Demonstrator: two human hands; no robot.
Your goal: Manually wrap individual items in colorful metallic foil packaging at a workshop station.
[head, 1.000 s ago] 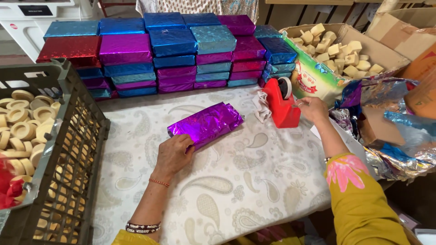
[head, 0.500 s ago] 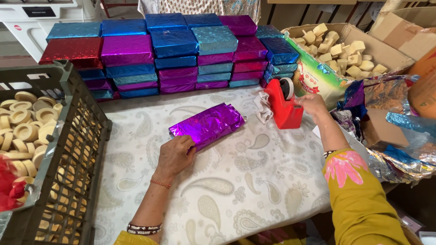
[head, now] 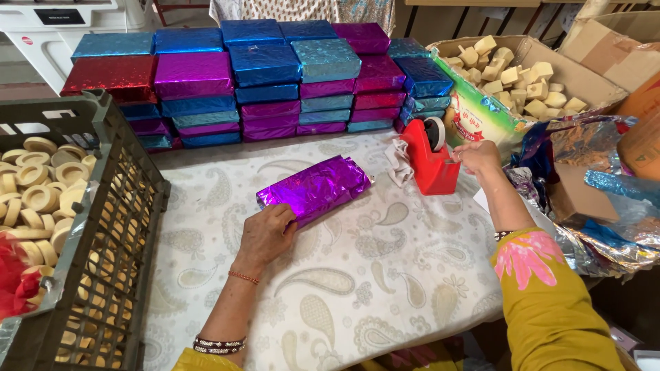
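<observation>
The paisley cloth-covered table [head: 385,288] bears a purple foil parcel [head: 315,189], a red tape dispenser [head: 430,158] and stacked foil boxes [head: 261,82].

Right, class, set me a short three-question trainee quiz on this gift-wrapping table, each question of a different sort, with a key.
1. True or false: the left hand presses on the purple foil-wrapped box.
2. Which thing is the right hand at?
A. the dark plastic crate
B. the red tape dispenser
C. the stack of foil-wrapped boxes
3. Fill in: the pale blocks lie in an open cardboard ____.

Key: 1 true; 2 B; 3 box.
</observation>
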